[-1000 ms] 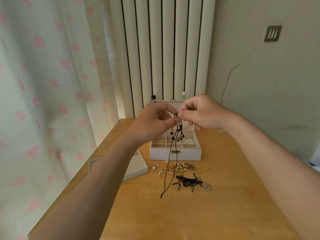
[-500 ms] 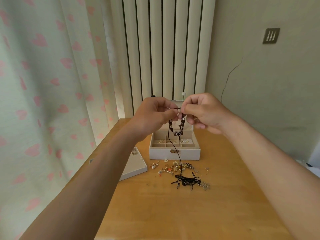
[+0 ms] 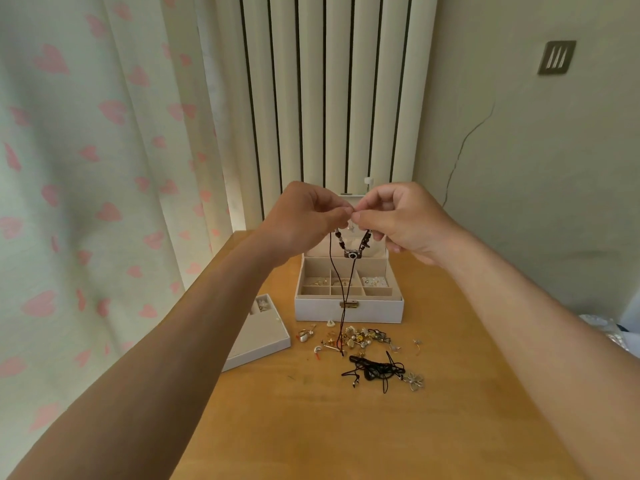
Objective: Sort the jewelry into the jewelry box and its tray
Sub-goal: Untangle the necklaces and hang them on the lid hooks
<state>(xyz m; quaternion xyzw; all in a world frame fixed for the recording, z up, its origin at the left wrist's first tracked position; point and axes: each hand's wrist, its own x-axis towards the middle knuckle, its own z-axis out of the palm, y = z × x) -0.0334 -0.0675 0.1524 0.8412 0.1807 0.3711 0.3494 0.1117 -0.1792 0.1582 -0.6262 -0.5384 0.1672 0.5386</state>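
I hold a dark cord necklace with brown beads and a small camera charm up in the air over the open white jewelry box. My left hand and my right hand each pinch its upper end, fingertips almost touching. Two loose cord tails hang down to the table. The box's beige compartments hold some small pieces. Its removable tray lies on the table to the left, partly behind my left forearm. A pile of small jewelry and a black cord necklace with a silver flower lie in front of the box.
The wooden table stands in a corner. A heart-patterned curtain hangs along its left side, a ribbed radiator behind it, and a wall on the right. Pale items show at the far right edge.
The necklace has been raised and spread: the beads and charm now hang in a loop between my hands, which have lifted slightly. The cord tails have risen to the jewelry pile.
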